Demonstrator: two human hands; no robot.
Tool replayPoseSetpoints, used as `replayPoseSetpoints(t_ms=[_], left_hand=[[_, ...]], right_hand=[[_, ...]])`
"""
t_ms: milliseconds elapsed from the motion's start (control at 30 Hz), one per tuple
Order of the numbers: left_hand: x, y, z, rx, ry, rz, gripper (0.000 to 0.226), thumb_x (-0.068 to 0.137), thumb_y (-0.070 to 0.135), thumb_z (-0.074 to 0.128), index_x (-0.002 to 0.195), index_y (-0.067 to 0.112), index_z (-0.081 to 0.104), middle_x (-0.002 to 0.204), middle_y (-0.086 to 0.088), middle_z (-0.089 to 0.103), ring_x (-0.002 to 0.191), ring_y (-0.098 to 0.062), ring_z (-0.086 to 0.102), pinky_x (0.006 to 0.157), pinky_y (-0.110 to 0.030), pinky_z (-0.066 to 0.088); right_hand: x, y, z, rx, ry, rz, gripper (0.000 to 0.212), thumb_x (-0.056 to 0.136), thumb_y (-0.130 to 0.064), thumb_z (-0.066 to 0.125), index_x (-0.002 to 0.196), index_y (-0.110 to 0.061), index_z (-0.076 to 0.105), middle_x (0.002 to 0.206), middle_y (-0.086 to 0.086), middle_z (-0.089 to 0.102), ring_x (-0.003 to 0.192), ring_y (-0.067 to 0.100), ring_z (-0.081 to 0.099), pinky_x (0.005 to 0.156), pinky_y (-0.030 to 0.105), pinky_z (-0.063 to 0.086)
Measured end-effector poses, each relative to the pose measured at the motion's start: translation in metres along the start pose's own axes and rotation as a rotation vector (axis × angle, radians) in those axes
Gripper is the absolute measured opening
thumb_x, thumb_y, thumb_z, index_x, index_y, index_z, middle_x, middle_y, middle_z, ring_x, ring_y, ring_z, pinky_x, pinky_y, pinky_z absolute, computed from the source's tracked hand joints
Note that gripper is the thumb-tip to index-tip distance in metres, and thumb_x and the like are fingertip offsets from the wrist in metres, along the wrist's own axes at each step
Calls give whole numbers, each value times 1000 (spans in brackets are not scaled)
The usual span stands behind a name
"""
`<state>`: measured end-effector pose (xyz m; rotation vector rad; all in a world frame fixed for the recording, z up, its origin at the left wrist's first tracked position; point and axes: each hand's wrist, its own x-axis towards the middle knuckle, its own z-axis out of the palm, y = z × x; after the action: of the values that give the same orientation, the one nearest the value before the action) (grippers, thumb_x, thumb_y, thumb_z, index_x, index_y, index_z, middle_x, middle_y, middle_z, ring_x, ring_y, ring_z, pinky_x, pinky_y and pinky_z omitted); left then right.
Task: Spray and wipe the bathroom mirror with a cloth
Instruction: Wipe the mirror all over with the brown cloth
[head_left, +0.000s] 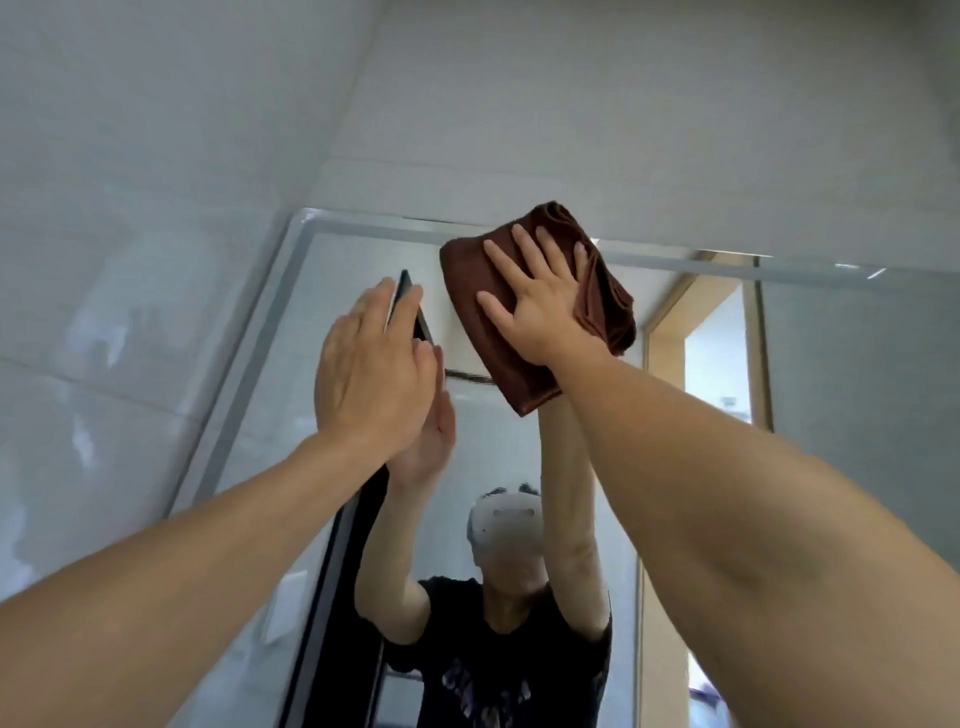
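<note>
Two bare hands are raised against the mirror (857, 364). Right hand (535, 306) lies flat with fingers spread, pressing a folded brown cloth (597, 291) onto the glass at the 12 o'clock edge, just below the top frame. Left hand (376, 364), at 9 o'clock from the cloth, is flat with fingers together, resting on the thin dark edge of a mirror panel (332, 597). Tiled wall (130, 234) borders the mirror at 9 o'clock.
</note>
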<state>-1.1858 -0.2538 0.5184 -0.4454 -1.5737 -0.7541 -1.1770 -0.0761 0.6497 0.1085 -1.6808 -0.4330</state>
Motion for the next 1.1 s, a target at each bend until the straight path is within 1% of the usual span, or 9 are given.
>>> replayPoseSetpoints(t_ms=[133,267,433,600,700,800,900,1000,1100], left_hand=[[-13,52,23,-97,-31,19,54,102,29,38,154,21,29,164,-4,22,151,-21,20,124,-41,17],[-26,98,40,-136,-31,92,54,101,31,41,153,22,32,162,-1,26,150,-19,25,122,-42,23],[-43,135,53,-116,-28,188,52,100,33,39,151,23,34,160,-1,31,147,-20,30,119,-43,28],[-52,162,60,-148,-61,243,52,101,36,31,152,25,34,160,-1,32,146,-19,31,118,-44,30],[-54,172,65,-130,-81,289,56,97,40,29,151,27,36,160,1,32,146,-18,32,119,-43,28],[-55,173,67,-108,-103,313,56,98,42,26,152,29,34,161,2,30,147,-17,30,120,-43,26],[-52,158,59,-103,-96,319,54,98,39,30,151,28,37,159,1,33,146,-19,33,119,-44,28],[-49,133,44,-91,-80,295,53,97,36,33,149,25,40,157,-2,37,145,-20,34,119,-44,28],[-47,107,31,-72,-75,245,54,96,33,33,149,22,41,158,-4,35,147,-21,31,120,-44,25]], right_hand=[[-40,94,-40,-87,1,133,67,94,-62,28,158,-41,26,170,-2,15,157,24,8,125,55,-5],[-90,177,-75,-197,9,273,63,100,-62,29,159,-43,18,170,-4,13,158,21,6,126,53,1],[-139,248,-106,-239,5,399,62,101,-62,27,159,-44,14,171,-4,11,158,19,4,127,52,2],[-170,301,-128,-240,37,555,62,102,-59,31,159,-41,18,171,-2,11,158,19,5,127,53,3],[-175,317,-136,-226,34,627,62,102,-59,31,160,-40,18,171,-2,10,158,19,3,127,53,2],[-171,322,-138,-220,19,693,63,101,-61,28,160,-39,16,171,-2,7,158,19,1,126,53,1],[-164,318,-136,-217,10,747,65,101,-62,25,160,-39,12,171,-1,4,158,21,-2,126,55,-1],[-153,300,-128,-215,20,778,66,101,-61,23,161,-36,11,171,1,3,158,23,-3,126,56,-1],[-129,259,-111,-226,18,748,67,101,-60,22,162,-35,10,171,2,2,158,24,-4,125,57,-3]])
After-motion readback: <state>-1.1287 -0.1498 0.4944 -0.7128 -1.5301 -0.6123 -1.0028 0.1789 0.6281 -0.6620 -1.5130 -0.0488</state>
